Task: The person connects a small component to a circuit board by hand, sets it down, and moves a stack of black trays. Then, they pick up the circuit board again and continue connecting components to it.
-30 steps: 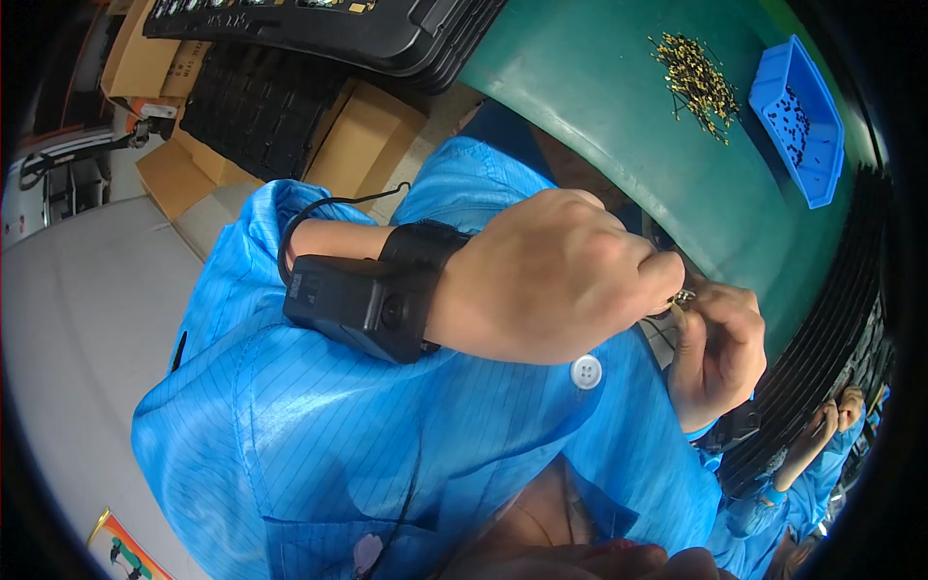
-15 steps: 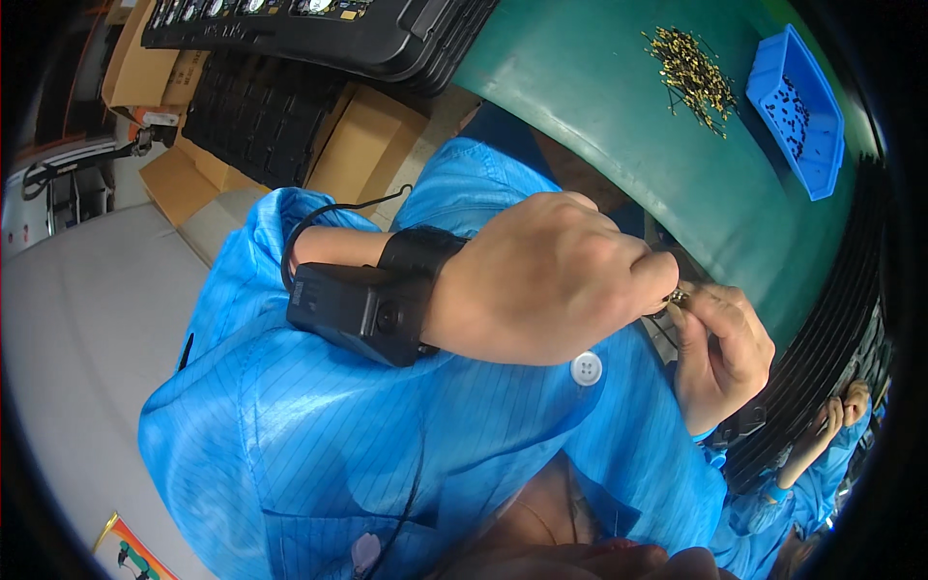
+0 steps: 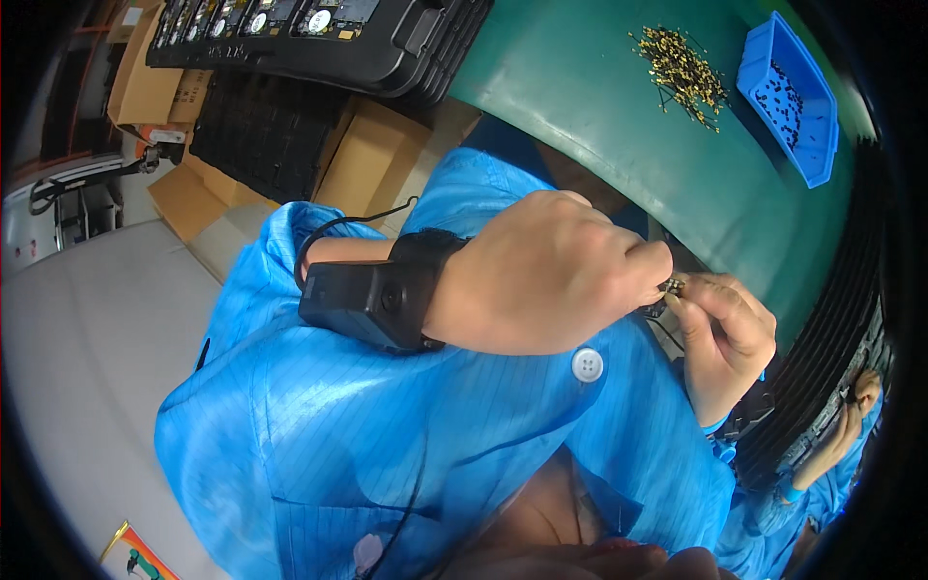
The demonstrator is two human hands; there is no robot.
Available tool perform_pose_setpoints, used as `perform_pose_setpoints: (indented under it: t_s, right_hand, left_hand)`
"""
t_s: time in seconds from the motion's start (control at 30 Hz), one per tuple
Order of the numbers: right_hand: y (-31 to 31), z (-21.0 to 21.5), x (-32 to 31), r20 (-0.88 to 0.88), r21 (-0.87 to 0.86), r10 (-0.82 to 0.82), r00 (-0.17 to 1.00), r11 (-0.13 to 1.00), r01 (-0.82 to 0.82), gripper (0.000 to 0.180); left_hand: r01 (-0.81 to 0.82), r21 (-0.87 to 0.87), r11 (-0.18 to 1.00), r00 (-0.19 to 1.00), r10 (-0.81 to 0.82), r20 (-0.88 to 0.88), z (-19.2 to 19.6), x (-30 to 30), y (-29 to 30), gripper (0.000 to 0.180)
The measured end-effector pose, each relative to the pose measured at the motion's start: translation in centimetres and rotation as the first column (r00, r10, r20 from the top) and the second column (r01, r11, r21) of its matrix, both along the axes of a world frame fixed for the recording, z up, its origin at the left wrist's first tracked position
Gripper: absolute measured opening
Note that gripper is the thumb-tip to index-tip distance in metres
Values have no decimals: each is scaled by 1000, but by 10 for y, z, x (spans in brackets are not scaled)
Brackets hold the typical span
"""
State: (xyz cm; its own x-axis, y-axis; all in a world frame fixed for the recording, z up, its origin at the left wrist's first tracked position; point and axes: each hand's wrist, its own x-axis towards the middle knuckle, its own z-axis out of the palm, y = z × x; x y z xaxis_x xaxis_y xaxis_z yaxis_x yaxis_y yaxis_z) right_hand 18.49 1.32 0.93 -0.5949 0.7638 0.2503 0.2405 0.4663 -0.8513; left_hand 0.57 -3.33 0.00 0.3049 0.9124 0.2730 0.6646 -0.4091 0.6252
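Observation:
My left hand [image 3: 546, 275], with a black strapped device on its wrist, is closed with its fingers bent down toward my right hand [image 3: 723, 333]. Between the fingertips of both is a small dark part with bright metallic spots [image 3: 671, 287]. The right thumb and forefinger pinch its near side. Most of the part is covered by the fingers, so its exact kind cannot be made out. Both hands are held in front of my blue jacket, off the near edge of the green table [image 3: 580, 87].
On the table lie a heap of thin black pieces with yellow ends [image 3: 681, 72] and a blue bin [image 3: 822, 145] holding small black bits. Black trays with circuit boards [image 3: 387, 63] are stacked at the far left, near cardboard boxes [image 3: 372, 155]. A co-worker's hand [image 3: 851, 416] shows at right.
The view has shifted slightly. Both hands keep together on the small part, and a little more of it shows between the fingers. At right, the co-worker's hands have moved.

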Motion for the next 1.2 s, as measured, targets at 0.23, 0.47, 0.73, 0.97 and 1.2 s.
perform_pose_setpoints:
  t_s: [0.23, 0.47, 0.73, 0.97, 1.2]
  right_hand:
    - [-1, 5, 2, -18, -64, -15, 1000, 998, 14, 13]
    - [2, 2, 4, -17, -63, -18, 1000, 998, 17, 13]
    - [-6, 10, -4, -14, -56, -15, 1000, 998, 15, 14]
    - [-2, 8, -1, -24, -64, 2, 1000, 998, -4, 14]
    - [-6, 9, 0, -15, -114, -24, 1000, 993, 22, 14]
  left_hand:
    - [32, -41, 999, 999, -31, 39, 7, -1, 4, 22]
    - [29, -39, 999, 998, -27, 52, 5, 1, 7, 22]
    - [45, -44, 998, 998, -42, 51, 11, -7, -2, 22]
    - [48, -55, 997, 998, -45, 51, 11, -6, 2, 21]
    - [65, -71, 995, 997, -62, 48, 11, -5, 2, 19]
